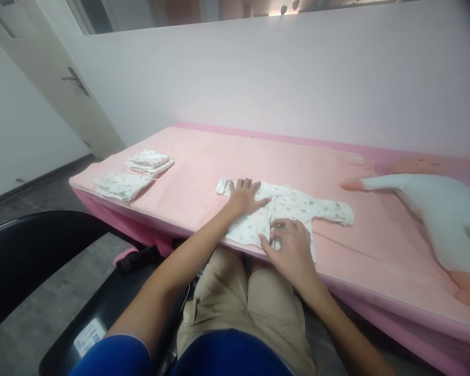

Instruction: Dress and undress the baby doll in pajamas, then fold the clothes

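Observation:
A small white printed baby top (pixel 297 204) lies spread on the pink-covered table (pixel 203 162), near its front edge, with one sleeve stretched out to the right. My left hand (pixel 244 198) rests on the left part of the top, fingers spread, palm down. Over the lower middle of the top is my right hand (pixel 292 243), its fingers bent and apart, touching the fabric by the front opening. No object shows in either hand.
Folded white printed clothes (pixel 123 185) and a second stack (pixel 151 161) lie at the table's left end. A doll in white clothing (pixel 438 203) lies at the right. A black chair (pixel 102 308) stands front left; a wall runs behind.

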Available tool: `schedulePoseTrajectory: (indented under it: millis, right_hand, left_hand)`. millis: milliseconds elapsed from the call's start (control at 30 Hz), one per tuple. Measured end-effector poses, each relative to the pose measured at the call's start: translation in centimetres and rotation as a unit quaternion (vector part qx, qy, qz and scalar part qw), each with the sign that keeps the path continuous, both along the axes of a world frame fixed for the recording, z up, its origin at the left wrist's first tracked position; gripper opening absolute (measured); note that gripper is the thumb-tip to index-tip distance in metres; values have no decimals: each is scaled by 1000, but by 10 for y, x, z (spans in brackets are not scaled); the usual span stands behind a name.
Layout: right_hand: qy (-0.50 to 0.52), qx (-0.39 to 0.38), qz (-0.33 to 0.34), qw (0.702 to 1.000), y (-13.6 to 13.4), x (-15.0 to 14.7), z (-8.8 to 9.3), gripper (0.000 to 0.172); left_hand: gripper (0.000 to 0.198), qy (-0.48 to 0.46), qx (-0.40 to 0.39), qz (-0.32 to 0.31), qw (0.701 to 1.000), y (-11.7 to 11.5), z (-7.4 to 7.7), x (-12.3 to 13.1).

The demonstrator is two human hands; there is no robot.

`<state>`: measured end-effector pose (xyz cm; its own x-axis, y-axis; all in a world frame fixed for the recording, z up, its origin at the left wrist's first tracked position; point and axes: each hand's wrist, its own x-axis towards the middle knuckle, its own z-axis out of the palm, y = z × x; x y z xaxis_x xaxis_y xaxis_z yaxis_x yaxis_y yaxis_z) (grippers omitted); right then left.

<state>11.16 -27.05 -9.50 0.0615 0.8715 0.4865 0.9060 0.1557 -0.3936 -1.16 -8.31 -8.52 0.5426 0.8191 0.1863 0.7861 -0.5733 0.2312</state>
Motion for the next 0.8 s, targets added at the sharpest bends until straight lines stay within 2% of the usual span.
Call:
schedulePoseTrajectory:
  millis: [167,267,333,367,433,533,700,800]
  right_hand:
    - [21,15,-15,1000,-15,-7,-6,35]
    - [29,14,-23,999,-26,-7,-7,22]
    - [39,1,-37,999,-34,-5,-6,15]
    - [43,-5,-46,998,-38,-3,-6,18]
    - [40,-13,-56,998,-44,1,-6,25]
    - [9,-16,-44,999,-47,8,-7,19]
    - [-14,-13,-14,1000,-46,13,-8,18]
    - [-2,-8,-10,1000,-47,13,-5,17]
  left_hand:
    - [82,-1,-2,-2,1000,0,-2,-1]
    - [81,-13,9,-2,1000,0,0,1]
    - [71,-29,28,-23,999,-1,4,7]
    - [64,-37,33,-44,998,-2,7,12]
    - [53,-48,19,-94,994,-3,13,24]
    - [52,-47,-59,-140,987,-1,20,50]
    - [57,-4,-146,-154,977,11,19,95]
    - [49,7,-179,-155,972,20,15,113]
